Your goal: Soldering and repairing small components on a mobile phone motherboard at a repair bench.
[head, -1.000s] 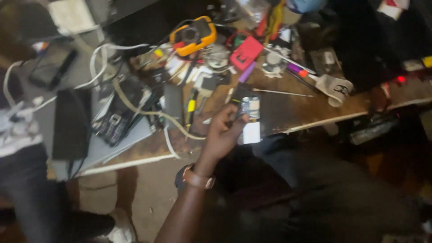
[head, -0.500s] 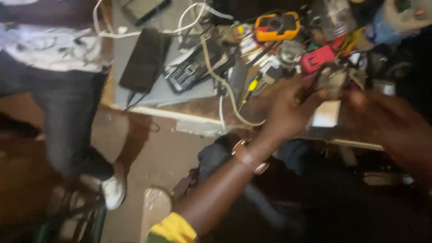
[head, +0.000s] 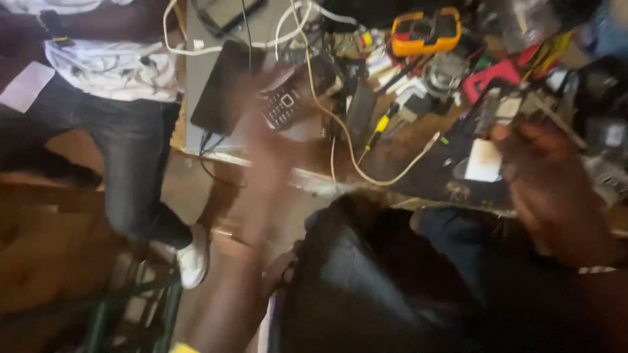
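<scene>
The small white rectangular card lies right of centre, beside our right hand, grip unclear; our blurred left hand, grip unreadable, could snag the cream cable.

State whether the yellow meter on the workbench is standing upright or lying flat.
Lying flat. The yellow meter rests on its back among the clutter on the workbench, its dark face turned up toward the camera.
</scene>
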